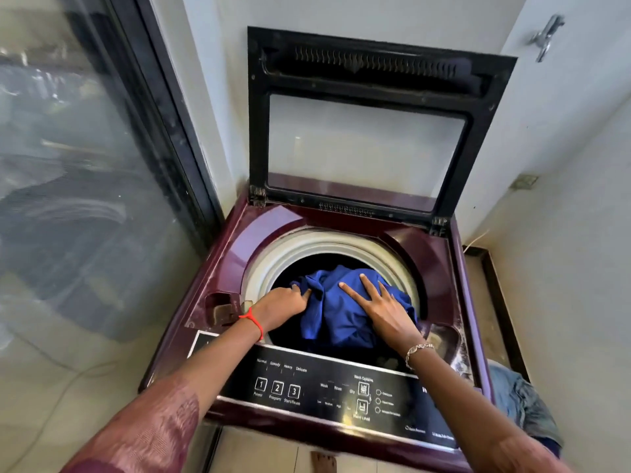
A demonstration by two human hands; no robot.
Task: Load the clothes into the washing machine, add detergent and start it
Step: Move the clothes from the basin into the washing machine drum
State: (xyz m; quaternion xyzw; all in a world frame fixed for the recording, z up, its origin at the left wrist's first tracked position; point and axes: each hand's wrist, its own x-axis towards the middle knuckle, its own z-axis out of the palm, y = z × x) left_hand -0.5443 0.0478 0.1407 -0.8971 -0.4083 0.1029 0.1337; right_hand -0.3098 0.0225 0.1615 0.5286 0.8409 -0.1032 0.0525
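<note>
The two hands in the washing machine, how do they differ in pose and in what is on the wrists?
The left hand grips a fold of the blue garment with curled fingers; the right hand lies flat on it, fingers straight and spread. The left wrist wears a red thread, the right wrist a silver chain bracelet. Both touch the same garment in the drum.

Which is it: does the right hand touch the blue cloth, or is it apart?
Touching. The head view shows the right hand pressing flat, fingers spread, on the blue cloth.
</note>
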